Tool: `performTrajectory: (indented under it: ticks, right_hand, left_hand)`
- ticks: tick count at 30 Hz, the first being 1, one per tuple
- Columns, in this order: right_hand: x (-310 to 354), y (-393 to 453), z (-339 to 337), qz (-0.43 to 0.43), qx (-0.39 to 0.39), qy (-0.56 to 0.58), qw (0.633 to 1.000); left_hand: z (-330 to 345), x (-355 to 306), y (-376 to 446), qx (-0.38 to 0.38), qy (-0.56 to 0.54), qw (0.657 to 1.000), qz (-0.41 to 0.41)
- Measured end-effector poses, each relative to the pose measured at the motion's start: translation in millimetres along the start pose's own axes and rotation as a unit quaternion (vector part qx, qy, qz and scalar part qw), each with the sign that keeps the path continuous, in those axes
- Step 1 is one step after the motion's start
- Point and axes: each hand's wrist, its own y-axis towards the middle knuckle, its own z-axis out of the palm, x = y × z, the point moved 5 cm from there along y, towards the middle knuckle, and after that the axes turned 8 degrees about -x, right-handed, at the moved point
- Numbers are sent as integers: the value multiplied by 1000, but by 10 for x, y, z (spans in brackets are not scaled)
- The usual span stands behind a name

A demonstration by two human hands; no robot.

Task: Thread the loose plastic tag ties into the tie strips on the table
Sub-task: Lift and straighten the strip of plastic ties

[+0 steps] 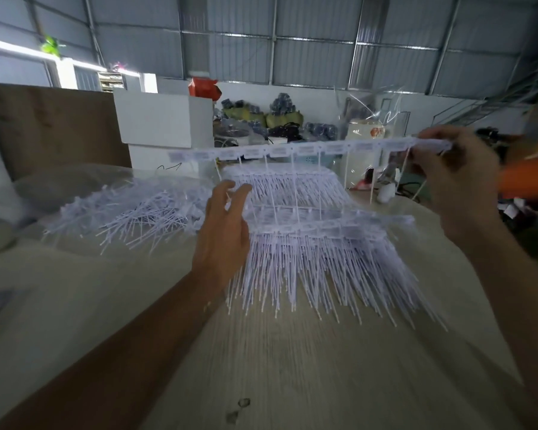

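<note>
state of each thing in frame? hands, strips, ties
right hand: pinches the raised strip's right end
raised strip: held level above the table, ties hanging
left hand: open, fingers extended toward hanging ties
stacked strips: lying flat
loose ties: piled

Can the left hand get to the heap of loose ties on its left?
Probably yes. The left hand holds nothing, fingers straight, beside the loose ties. Nothing lies between them. The right hand holds the strip up, out of the way.
</note>
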Motion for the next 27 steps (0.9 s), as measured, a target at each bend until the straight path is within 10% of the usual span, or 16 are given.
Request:
performTrajectory:
  ticks: [6, 13, 16, 20, 27]
  right_hand:
    - [481, 30, -165, -90, -104, 77, 987]
    - [-140, -118, 5, 33, -59, -24, 997]
    - [31, -83, 6, -75, -148, 2, 986]
    - [-130, -108, 280, 60, -101, 19, 993]
    - [-4, -170, 169, 6, -131, 50, 990]
  left_hand:
    - [-401, -269, 413, -151, -47, 981, 114]
    - [-9, -25, 233, 52, -73, 996, -12]
    - [-47, -51, 329, 22, -56, 997, 46]
    - [-8, -56, 307, 36, -29, 999, 11]
    - [-77, -32, 284, 11, 62, 996, 66]
